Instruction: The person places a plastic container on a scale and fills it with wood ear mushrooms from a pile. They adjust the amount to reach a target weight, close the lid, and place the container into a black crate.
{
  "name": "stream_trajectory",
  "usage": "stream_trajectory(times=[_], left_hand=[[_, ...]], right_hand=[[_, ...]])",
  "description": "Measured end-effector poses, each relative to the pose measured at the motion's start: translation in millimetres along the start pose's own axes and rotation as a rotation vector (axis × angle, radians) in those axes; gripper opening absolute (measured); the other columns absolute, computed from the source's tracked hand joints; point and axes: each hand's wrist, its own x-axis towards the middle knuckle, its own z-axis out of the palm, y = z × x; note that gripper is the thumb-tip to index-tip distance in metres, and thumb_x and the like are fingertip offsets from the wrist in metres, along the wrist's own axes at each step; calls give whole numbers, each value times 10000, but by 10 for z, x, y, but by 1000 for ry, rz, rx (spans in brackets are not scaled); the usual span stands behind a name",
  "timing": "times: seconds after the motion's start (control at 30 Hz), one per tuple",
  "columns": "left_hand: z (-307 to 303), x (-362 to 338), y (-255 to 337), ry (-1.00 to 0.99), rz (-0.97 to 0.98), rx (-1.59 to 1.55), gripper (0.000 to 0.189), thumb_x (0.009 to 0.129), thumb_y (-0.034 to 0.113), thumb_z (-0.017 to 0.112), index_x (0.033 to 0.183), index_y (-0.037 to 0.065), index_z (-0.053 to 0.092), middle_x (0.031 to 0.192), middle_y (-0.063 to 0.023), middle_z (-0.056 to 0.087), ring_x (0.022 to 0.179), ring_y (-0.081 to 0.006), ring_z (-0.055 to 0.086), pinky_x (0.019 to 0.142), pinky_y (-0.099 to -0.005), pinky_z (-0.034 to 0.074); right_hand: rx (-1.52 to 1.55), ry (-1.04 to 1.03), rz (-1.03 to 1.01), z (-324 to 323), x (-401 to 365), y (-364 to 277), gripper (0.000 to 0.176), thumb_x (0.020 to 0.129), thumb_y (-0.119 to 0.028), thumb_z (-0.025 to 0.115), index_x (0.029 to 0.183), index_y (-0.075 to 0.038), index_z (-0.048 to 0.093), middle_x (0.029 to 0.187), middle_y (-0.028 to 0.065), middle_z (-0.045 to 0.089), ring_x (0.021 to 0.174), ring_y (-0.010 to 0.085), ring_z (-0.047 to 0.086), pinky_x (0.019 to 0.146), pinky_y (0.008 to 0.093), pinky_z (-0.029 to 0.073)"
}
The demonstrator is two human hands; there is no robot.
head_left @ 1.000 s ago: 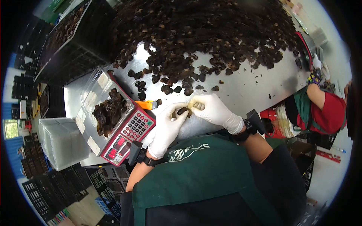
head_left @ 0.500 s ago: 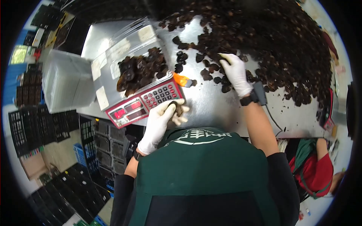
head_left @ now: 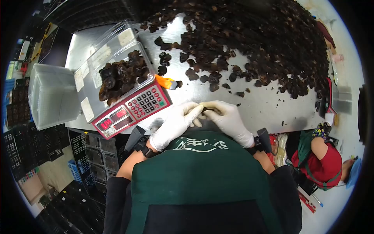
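In front of my apron my two white-gloved hands meet, fingertip to fingertip. My left hand [head_left: 175, 124] and my right hand [head_left: 230, 121] are both closed in a pinch on a small dark piece of wood ear mushroom [head_left: 205, 109], mostly covered by the fingers. To the left, a clear plastic box [head_left: 146, 84] rests on the red digital scale [head_left: 130, 114], with dark brown wood ear mushrooms [head_left: 120, 76] heaped in it. Beyond my hands a large pile of wood ear mushrooms [head_left: 249, 43] spreads over the metal table [head_left: 187, 91].
An orange object [head_left: 165, 82] lies beside the scale. Stacked clear plastic boxes [head_left: 52, 95] stand at the table's left edge. Black crates [head_left: 74, 195] fill the lower left. At right, a person in a red top [head_left: 323, 163] is near another scale [head_left: 330, 97].
My right hand has come back from the mushroom pile to meet my left hand. My left hand has moved away from the scale's keypad, and the view has shifted.
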Motion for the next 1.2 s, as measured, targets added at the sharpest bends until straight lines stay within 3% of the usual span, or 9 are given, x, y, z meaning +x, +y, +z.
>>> stream_trajectory(times=[0.17, 0.3, 0.5, 0.63, 0.7, 0.8, 0.9, 0.97, 1.2], left_hand=[[62, -71, 132, -83, 137, 225, 293, 1030, 157, 514, 1279, 26, 595, 1016, -77, 716, 915, -138, 680, 846, -272, 530], [-123, -117, -111, -52, 106, 113, 308, 1003, 114, 546, 1298, 38, 587, 1096, -82, 706, 991, -118, 658, 885, -259, 508], [-191, -260, -130, -35, 47, 114, 286, 999, 73, 537, 1266, -11, 596, 1079, -86, 698, 988, -130, 651, 903, -262, 503], [-201, -350, -41, -6, 35, 169, 285, 1001, 81, 547, 1267, -8, 596, 1076, -87, 697, 999, -131, 649, 920, -267, 501], [-247, -422, -17, 20, 36, 190, 282, 1004, 81, 546, 1268, -5, 597, 1077, -87, 697, 1010, -131, 647, 926, -268, 499], [-351, -565, -56, 94, 27, 143, 280, 1012, 84, 534, 1271, -3, 595, 1096, -83, 690, 1038, -126, 637, 944, -269, 488], [-446, -682, -101, 175, 38, 71, 286, 1016, 89, 527, 1278, -8, 591, 1110, -82, 686, 1044, -129, 635, 953, -272, 482], [-492, -704, -190, 199, 50, 16, 293, 1015, 117, 529, 1270, -8, 598, 1115, -81, 690, 1030, -138, 644, 945, -278, 489], [-582, -933, -109, 187, 116, 230, 298, 999, 120, 553, 1265, -4, 604, 1120, -100, 690, 1052, -158, 639, 957, -298, 490]], right_hand=[[-119, 183, 289, -868, -584, 444, 135, 919, -100, 644, 971, -5, 724, 835, 65, 722, 706, 84, 647, 664, 239, 511], [-752, -72, 414, -1480, -1061, 736, 177, 875, -182, 685, 974, -46, 738, 906, 130, 717, 914, 302, 683, 820, 374, 531], [-721, 376, -198, -978, 68, 640, 434, 860, -107, 660, 1290, -146, 618, 1316, 134, 574, 1174, 347, 557, 985, 409, 485], [-855, 297, -440, -627, 1119, 593, 505, 767, -5, 640, 1250, -153, 631, 1346, 122, 553, 1205, 338, 537, 980, 419, 492], [-808, 243, -341, -657, 1343, 652, 361, 764, -10, 641, 1109, -115, 654, 1230, 104, 621, 1149, 320, 572, 939, 396, 508], [-540, 426, -389, -766, 1322, 572, 286, 803, -47, 633, 1088, -65, 637, 1061, 148, 678, 1017, 343, 638, 881, 403, 521], [-575, 316, -230, -734, 1034, 360, 315, 814, -45, 638, 1128, -64, 623, 1093, 154, 672, 1031, 344, 640, 868, 393, 525], [-539, 266, -404, -562, 859, 295, 373, 811, -9, 625, 1178, -73, 613, 1103, 153, 656, 1034, 348, 633, 876, 396, 517], [-625, 4, -321, -371, 930, 342, 410, 784, 66, 635, 1174, -58, 652, 1116, 154, 660, 1051, 329, 641, 927, 367, 508]])
